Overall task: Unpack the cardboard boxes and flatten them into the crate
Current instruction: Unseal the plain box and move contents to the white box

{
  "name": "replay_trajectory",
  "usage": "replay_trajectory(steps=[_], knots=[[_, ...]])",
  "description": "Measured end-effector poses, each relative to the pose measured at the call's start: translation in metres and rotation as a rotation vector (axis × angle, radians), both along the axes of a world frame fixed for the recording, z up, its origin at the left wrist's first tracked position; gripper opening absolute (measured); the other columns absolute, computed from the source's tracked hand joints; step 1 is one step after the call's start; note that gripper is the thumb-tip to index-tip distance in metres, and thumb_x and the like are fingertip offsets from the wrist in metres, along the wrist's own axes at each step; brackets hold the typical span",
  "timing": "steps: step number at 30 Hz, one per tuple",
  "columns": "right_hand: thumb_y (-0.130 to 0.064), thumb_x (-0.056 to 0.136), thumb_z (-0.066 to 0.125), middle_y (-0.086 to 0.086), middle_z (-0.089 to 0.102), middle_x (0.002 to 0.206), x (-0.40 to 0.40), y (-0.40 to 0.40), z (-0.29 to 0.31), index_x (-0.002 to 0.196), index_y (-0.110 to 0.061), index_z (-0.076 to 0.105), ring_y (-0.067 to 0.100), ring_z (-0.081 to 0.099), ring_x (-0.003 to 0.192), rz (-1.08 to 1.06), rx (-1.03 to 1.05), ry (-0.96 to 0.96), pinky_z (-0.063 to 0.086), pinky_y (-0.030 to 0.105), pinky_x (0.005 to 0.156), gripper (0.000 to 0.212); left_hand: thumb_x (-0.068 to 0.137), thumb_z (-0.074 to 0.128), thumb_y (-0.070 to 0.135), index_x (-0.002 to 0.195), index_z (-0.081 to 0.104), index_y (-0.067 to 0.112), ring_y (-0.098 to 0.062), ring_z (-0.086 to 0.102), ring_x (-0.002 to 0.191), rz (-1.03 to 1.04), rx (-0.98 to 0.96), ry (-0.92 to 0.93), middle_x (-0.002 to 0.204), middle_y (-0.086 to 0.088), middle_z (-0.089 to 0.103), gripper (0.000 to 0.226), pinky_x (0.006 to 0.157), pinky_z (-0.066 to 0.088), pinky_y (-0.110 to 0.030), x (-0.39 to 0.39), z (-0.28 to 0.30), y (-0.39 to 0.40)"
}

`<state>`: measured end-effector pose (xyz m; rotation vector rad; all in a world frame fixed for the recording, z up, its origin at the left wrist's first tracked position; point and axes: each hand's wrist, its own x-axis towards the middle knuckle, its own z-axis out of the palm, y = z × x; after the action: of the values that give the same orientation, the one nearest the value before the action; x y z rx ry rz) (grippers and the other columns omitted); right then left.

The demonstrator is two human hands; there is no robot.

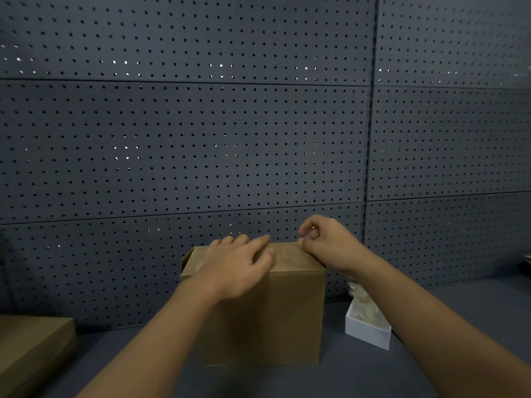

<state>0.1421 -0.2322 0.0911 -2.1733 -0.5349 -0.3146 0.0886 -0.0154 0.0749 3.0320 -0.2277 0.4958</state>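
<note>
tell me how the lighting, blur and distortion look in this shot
Head view: dim, even light, the box front dark and soft-edged; left hand slightly motion-blurred, right hand a little sharper; wide-angle bend curves the pegboard seams toward the edges; bright specks glint through some pegboard holes; the white tray is the brightest thing, its contents too blurred to tell.
</note>
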Motion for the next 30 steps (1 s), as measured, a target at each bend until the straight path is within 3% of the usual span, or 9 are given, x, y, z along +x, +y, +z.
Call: replay_trajectory(steps=[3, 5, 9, 12, 15, 19, 23, 27, 30], knots=[[-0.017, 0.103, 0.051, -0.001, 0.066, 0.084, -0.006, 0.004, -0.002, 0.112, -0.022, 0.064, 0.013, 0.058, 0.066, -0.047, -0.147, -0.113, 0.044, 0.025, 0.057, 0.017, 0.108, 0.009, 0.055, 0.162, 0.001, 0.047, -0.023, 0.023, 0.155, -0.044, -0.027, 0.035, 0.168, 0.006, 0.026, 0.056, 0.127, 0.009, -0.051, -0.003, 0.003, -0.004], [-0.017, 0.104, 0.044, 0.000, 0.066, 0.095, -0.008, 0.010, -0.005, 0.110, -0.016, 0.066, 0.016, 0.061, 0.080, -0.121, -0.251, -0.191, 0.048, 0.032, 0.067, 0.023, 0.111, 0.016, 0.043, 0.163, 0.015, 0.042, -0.019, 0.015, 0.158, -0.098, -0.034, 0.030, 0.169, 0.007, 0.026, 0.052, 0.128, -0.005, -0.052, -0.004, 0.009, -0.014], [-0.026, 0.106, 0.044, 0.005, 0.060, 0.090, -0.007, 0.020, -0.011, 0.093, -0.010, 0.056, 0.025, 0.057, 0.083, -0.275, -0.207, -0.203, 0.041, 0.036, 0.069, 0.023, 0.110, 0.029, 0.043, 0.138, 0.046, 0.032, -0.015, 0.050, 0.134, -0.154, -0.104, -0.006, 0.139, 0.006, 0.057, 0.034, 0.127, 0.014, -0.055, 0.000, 0.008, -0.047], [-0.037, 0.104, 0.053, 0.007, 0.067, 0.082, -0.015, 0.018, -0.002, 0.089, -0.011, 0.062, 0.019, 0.062, 0.075, -0.206, -0.102, -0.149, 0.050, 0.032, 0.063, 0.031, 0.107, 0.017, 0.060, 0.154, 0.031, 0.033, -0.023, 0.037, 0.147, -0.100, -0.017, 0.004, 0.157, 0.002, 0.044, 0.057, 0.125, 0.016, -0.057, 0.004, 0.002, -0.051], [-0.044, 0.097, 0.067, -0.002, 0.068, 0.075, -0.016, 0.010, 0.005, 0.088, -0.019, 0.063, 0.008, 0.061, 0.068, -0.135, -0.116, -0.030, 0.042, 0.023, 0.055, 0.027, 0.097, 0.008, 0.078, 0.163, 0.015, 0.036, -0.023, 0.022, 0.154, -0.123, 0.042, 0.079, 0.168, -0.001, 0.028, 0.079, 0.126, 0.012, -0.055, -0.001, 0.006, -0.040], [-0.005, 0.090, 0.075, 0.008, 0.064, 0.080, -0.009, -0.006, 0.007, 0.086, -0.009, 0.066, 0.018, 0.061, 0.069, -0.045, 0.198, 0.186, 0.055, 0.032, 0.065, 0.010, 0.071, 0.013, 0.101, 0.163, -0.003, 0.042, -0.026, 0.024, 0.149, -0.127, 0.130, 0.168, 0.163, -0.002, 0.028, 0.111, 0.123, 0.016, -0.053, -0.001, 0.012, -0.032], [0.014, 0.093, 0.060, 0.021, 0.066, 0.094, -0.012, -0.035, 0.008, 0.095, 0.002, 0.063, 0.028, 0.072, 0.079, 0.024, 0.543, 0.390, 0.064, 0.034, 0.068, 0.012, 0.074, 0.020, 0.102, 0.163, 0.000, 0.046, -0.024, 0.037, 0.136, -0.128, 0.193, 0.050, 0.150, 0.001, 0.040, 0.107, 0.114, 0.029, -0.047, 0.005, 0.007, -0.027], [0.007, 0.096, 0.061, 0.020, 0.063, 0.106, -0.014, -0.045, -0.006, 0.106, -0.001, 0.064, 0.031, 0.068, 0.097, 0.005, 0.501, 0.367, 0.065, 0.045, 0.079, 0.014, 0.075, 0.019, 0.102, 0.162, 0.003, 0.048, -0.022, 0.038, 0.132, -0.124, 0.190, -0.010, 0.146, 0.005, 0.042, 0.104, 0.110, 0.031, -0.044, 0.006, 0.003, -0.027], [-0.005, 0.100, 0.062, 0.019, 0.066, 0.111, -0.021, -0.039, -0.004, 0.113, -0.007, 0.065, 0.036, 0.070, 0.099, 0.058, 0.477, 0.354, 0.065, 0.040, 0.074, 0.013, 0.076, 0.023, 0.100, 0.161, 0.003, 0.051, -0.020, 0.035, 0.131, -0.132, 0.091, -0.017, 0.143, 0.008, 0.039, 0.101, 0.112, 0.029, -0.042, 0.004, 0.009, -0.022]])
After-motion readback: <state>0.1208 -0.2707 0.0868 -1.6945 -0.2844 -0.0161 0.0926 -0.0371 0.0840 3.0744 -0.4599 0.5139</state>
